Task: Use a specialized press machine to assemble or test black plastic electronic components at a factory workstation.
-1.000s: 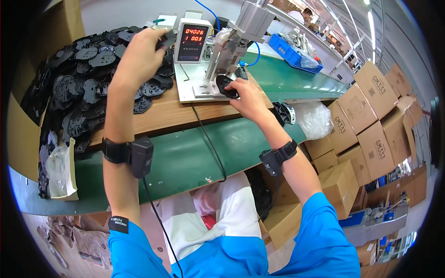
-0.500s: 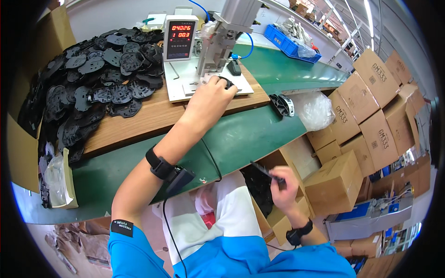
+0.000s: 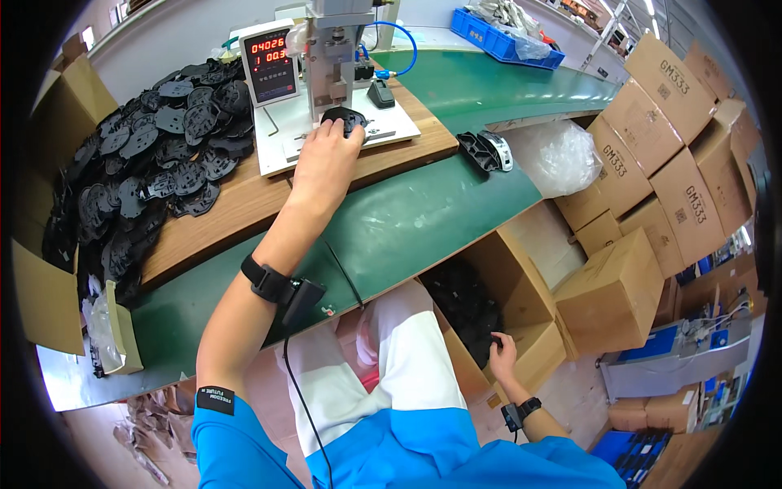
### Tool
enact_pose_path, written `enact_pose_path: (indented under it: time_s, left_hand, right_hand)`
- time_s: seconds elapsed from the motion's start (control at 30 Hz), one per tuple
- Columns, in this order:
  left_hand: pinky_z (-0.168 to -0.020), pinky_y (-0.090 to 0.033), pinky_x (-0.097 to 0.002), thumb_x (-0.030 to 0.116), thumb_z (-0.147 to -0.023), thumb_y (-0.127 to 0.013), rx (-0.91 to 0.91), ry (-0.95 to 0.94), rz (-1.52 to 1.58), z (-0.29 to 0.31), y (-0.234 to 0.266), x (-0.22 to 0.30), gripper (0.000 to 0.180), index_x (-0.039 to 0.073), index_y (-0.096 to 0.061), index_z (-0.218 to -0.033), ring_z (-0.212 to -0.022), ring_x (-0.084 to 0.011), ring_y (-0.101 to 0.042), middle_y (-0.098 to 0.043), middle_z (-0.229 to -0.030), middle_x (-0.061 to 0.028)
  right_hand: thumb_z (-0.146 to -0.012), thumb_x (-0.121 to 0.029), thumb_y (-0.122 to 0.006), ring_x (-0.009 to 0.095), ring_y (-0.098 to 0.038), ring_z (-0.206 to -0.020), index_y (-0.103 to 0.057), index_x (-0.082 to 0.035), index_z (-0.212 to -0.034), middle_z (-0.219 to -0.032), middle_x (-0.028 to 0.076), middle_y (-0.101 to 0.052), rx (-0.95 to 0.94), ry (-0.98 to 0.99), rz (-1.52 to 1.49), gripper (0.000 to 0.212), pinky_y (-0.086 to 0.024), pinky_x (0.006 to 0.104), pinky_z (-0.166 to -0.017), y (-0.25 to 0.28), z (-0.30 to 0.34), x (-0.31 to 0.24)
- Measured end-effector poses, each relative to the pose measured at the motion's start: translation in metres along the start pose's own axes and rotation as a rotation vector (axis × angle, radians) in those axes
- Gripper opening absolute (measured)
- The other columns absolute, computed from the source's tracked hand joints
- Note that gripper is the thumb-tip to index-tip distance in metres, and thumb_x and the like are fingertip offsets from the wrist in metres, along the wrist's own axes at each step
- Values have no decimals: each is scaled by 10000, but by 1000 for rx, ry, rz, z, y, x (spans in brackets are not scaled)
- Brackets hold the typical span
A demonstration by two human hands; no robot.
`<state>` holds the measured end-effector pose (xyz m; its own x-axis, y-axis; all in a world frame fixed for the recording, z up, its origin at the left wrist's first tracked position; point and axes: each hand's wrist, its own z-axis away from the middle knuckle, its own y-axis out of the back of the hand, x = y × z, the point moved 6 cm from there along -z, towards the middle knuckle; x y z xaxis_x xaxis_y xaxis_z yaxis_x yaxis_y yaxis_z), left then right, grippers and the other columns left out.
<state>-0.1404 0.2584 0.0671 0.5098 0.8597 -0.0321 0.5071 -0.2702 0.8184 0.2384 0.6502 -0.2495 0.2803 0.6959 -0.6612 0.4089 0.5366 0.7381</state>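
At the bench press [image 3: 332,69], my left hand [image 3: 327,155] has its fingers closed on the edge of a black plastic part [image 3: 347,121]. That part lies on the fixture over the white base plate [image 3: 391,122], below the press head. Lower down on the right, my right hand [image 3: 504,359] is over the edge of an open cardboard box [image 3: 521,281] that contains black parts [image 3: 464,297]. Its finger and thumb are apart, and no part shows between them. A large heap of black plastic parts [image 3: 175,122] covers the left side of the bench.
A display box [image 3: 273,69] with red digits stands left of the press. A black and silver part [image 3: 486,152] and a clear plastic bag [image 3: 562,159] lie to the right. Stacked cartons [image 3: 652,155] rise beyond; a blue crate [image 3: 505,39] sits at the back.
The long black part in my right hand has been let go, and that hand is now lower beside the box. My left hand stays on the part at the press. The view has shifted.
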Motion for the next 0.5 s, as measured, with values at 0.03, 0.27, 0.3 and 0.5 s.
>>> enact_pose_path:
  time_s: [0.03,0.27,0.3,0.5]
  left_hand:
    - [-1065,-545,-475,-12,-917,-589,17,2,-3,0,1,-1,377,65,-675,-1275,-1243,-398,-669,-707,-1274,-222]
    - [-942,-600,-464,5,-915,-608,49,-32,-133,-6,-4,0,320,55,-675,-1224,-1119,-378,-725,-733,-1162,-226]
    - [-908,-609,-462,9,-918,-610,-31,-2,-116,-13,0,3,296,52,-673,-1204,-1078,-371,-737,-737,-1131,-218]
    - [-787,-623,-460,25,-919,-623,-84,-56,-150,-14,0,1,228,50,-665,-1142,-962,-347,-758,-743,-1032,-179]
  right_hand:
    - [-925,2,-629,333,-673,-1036,-720,-42,-1158,-1117,168,-674,1,-25,-30,254,-548,394,-895,-6,2,13]
    - [-948,-41,-623,373,-681,-1013,-722,-49,-1182,-1124,199,-686,-83,-80,77,254,-552,424,-907,-41,6,58]
    - [-953,-53,-621,386,-676,-1027,-720,-49,-1185,-1130,205,-688,-92,-91,89,252,-547,438,-920,-45,6,61]
    - [-973,-117,-609,437,-632,-1134,-698,-39,-1219,-1164,231,-688,-133,-82,110,273,-503,508,-1006,-71,14,84]
